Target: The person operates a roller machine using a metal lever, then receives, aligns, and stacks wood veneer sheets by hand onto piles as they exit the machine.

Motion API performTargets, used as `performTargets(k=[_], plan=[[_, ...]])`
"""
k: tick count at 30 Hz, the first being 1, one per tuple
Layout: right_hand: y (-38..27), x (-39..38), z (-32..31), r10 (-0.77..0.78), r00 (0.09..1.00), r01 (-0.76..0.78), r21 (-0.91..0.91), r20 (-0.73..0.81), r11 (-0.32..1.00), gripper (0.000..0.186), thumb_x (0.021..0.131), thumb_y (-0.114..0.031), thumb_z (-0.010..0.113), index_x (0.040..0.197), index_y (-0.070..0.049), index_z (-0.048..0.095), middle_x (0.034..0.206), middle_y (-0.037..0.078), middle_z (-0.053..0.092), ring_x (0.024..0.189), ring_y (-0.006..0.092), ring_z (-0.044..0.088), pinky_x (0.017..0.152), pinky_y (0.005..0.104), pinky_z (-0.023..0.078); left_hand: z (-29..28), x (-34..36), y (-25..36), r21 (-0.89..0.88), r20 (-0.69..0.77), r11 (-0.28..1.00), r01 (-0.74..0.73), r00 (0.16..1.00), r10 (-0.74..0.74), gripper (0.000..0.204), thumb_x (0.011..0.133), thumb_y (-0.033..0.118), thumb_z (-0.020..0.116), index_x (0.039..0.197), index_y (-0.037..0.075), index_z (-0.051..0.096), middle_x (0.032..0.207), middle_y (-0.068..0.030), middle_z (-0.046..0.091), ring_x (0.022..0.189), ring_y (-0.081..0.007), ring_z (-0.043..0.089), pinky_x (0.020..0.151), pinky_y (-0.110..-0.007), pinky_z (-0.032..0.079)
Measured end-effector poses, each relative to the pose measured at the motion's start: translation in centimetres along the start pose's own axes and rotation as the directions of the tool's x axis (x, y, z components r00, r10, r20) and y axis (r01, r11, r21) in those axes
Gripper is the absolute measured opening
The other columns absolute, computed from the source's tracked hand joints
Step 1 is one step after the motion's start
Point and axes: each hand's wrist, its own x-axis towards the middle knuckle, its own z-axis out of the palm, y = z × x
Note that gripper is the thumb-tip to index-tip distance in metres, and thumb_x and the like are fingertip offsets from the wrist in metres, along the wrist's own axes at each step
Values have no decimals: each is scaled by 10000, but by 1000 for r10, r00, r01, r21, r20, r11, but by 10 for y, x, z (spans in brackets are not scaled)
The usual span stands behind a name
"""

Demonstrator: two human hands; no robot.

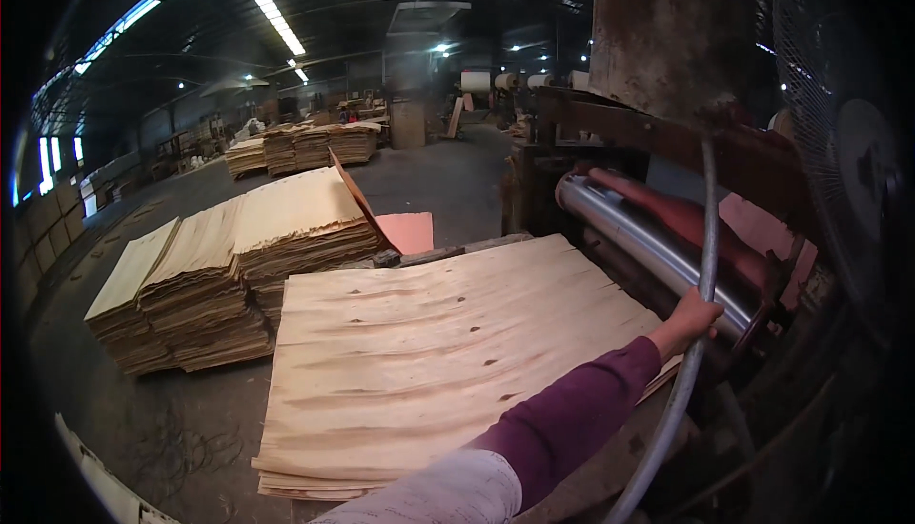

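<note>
My left arm, in a purple sleeve with a whitish cover over the upper part, stretches from the lower edge toward the right. At its end my left hand (692,322) is closed round a bent grey pipe (709,229), which runs from the machine down to the lower edge. Beneath the arm lies a stack of pale wood veneer sheets (429,352), its top sheet wavy and dotted with dark knots. A shiny metal roller (634,229) sits just beyond the stack, beside a reddish roller (705,224). My right hand is out of the picture.
Taller veneer stacks (205,286) stand on the floor at the left, with a pink board (407,232) beside them. More stacks (319,146) lie farther back. A rusty machine panel (672,33) hangs above the rollers. A caged fan (839,143) stands at the right.
</note>
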Motion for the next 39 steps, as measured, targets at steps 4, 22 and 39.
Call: performTargets(k=[4, 22, 39], plan=[[-17, -7, 1, 52, 995, -51, 18, -86, 999, 268, 1016, -240, 422, 1144, -35, 537, 691, 24, 516, 566, 154, 515, 542, 301, 446, 4, -5, 3, -79, -63, 997, 7, 998, -12, 242, 835, 72, 573, 993, 82, 388, 704, -25, 457, 474, -134, 502, 407, -291, 447], [116, 134, 0, 67, 990, -68, 7, 120, 998, 421, 981, -177, 527, 1346, -8, 403, 943, 51, 596, 768, 129, 578, 655, 255, 490, 24, -19, -10, 55, 267, 996, 70, 960, -83, 572, 856, 159, 619, 1363, 67, 369, 846, -48, 545, 525, -123, 524, 446, -270, 454], [204, 244, 37, -128, 987, 139, -129, 94, 982, 480, 920, -445, 607, 964, 32, 621, 823, 124, 648, 714, 198, 626, 647, 359, 495, -246, -325, -124, 413, -187, 820, 397, 918, -351, 437, 936, 190, 580, 1333, 17, 528, 1169, -71, 616, 1049, -167, 584, 881, -324, 503]])
